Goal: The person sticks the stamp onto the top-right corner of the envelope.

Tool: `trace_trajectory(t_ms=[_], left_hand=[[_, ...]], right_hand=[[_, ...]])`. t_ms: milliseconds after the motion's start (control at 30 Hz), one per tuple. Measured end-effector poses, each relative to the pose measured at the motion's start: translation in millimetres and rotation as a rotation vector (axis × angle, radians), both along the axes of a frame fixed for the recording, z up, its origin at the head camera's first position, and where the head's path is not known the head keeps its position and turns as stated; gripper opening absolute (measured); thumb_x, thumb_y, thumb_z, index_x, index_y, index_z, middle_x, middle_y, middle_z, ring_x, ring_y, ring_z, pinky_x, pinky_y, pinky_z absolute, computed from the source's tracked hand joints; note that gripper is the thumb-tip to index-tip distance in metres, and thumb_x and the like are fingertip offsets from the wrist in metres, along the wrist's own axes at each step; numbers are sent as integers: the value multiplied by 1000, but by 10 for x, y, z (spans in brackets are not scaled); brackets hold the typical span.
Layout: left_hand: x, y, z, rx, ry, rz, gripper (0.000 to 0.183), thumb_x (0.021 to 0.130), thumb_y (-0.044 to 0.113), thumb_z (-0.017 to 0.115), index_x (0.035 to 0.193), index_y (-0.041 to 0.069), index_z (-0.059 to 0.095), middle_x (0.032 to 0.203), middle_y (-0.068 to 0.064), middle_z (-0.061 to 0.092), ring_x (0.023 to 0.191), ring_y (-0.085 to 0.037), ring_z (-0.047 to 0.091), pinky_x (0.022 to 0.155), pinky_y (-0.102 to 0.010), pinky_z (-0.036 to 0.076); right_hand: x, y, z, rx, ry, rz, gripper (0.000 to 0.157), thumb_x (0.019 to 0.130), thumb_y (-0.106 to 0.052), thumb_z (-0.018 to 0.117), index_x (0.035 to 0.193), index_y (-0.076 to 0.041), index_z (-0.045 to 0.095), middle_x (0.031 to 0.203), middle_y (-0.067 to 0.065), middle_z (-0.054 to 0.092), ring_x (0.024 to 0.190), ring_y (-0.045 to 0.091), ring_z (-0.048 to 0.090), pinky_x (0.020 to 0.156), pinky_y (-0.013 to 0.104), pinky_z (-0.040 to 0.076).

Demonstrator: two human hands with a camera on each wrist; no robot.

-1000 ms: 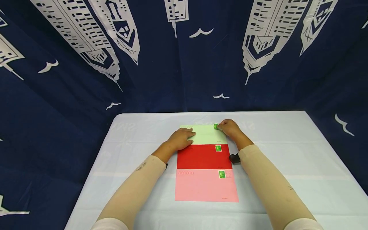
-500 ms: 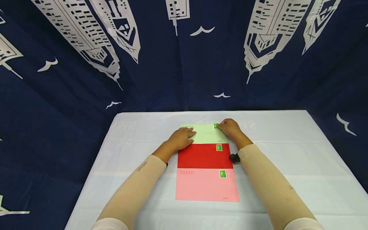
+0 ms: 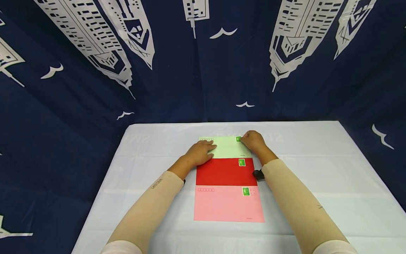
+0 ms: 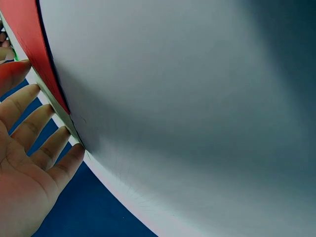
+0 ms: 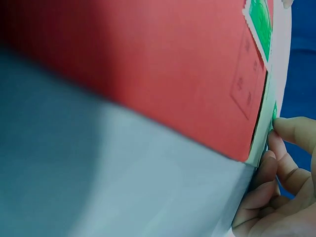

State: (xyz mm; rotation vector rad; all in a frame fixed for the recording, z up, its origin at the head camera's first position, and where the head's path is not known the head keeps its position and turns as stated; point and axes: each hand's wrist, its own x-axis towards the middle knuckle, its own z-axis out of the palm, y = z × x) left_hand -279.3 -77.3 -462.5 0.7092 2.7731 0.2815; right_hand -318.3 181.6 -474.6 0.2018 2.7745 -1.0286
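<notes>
Three envelopes lie in a column in the head view: a light green envelope farthest away, a red envelope in the middle and a pink envelope nearest. Fingers spread, my left hand rests on the left part of the green one, its thumb near the red one's top edge. At the green envelope's upper right corner, my right hand pinches the edge of a green postage stamp with thumb and forefinger; the other fingers curl beneath, as the right wrist view shows. Part of the stamp is hidden behind the fingertips.
Green stamps sit on the red envelope, one stamp, and on the pink one, another stamp. A white-covered table lies under everything. Behind it hangs a dark blue cloth with white buildings and birds. A black wrist camera shows below the right wrist.
The head view has shifted very slightly. Both hands stay in place, the left on the green envelope and the right at the stamp on its corner.
</notes>
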Motion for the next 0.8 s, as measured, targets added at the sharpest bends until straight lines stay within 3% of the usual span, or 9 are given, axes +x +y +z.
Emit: trace_trajectory(t_ms=[267,500,800], left_hand=[[-5,9,-6,-5,-1,6,51,104,32,55,153,22,46,164,1,38,154,-24,32,128,-40,26],[-10,7,-7,9,-18,12,51,103,32,56,153,23,46,164,1,37,154,-24,32,128,-41,25],[-19,0,-12,7,-22,9,51,104,32,56,153,23,46,164,1,38,154,-24,31,128,-41,26]], right_hand=[[-2,-4,7,17,15,-4,19,95,-21,58,94,-2,64,92,13,62,84,25,56,64,25,43],[26,22,22,-23,-15,-17,28,100,-25,50,102,-1,64,101,16,63,89,27,55,68,28,43],[104,25,71,38,39,56,29,102,-19,45,110,1,65,110,20,66,89,28,57,69,30,47]])
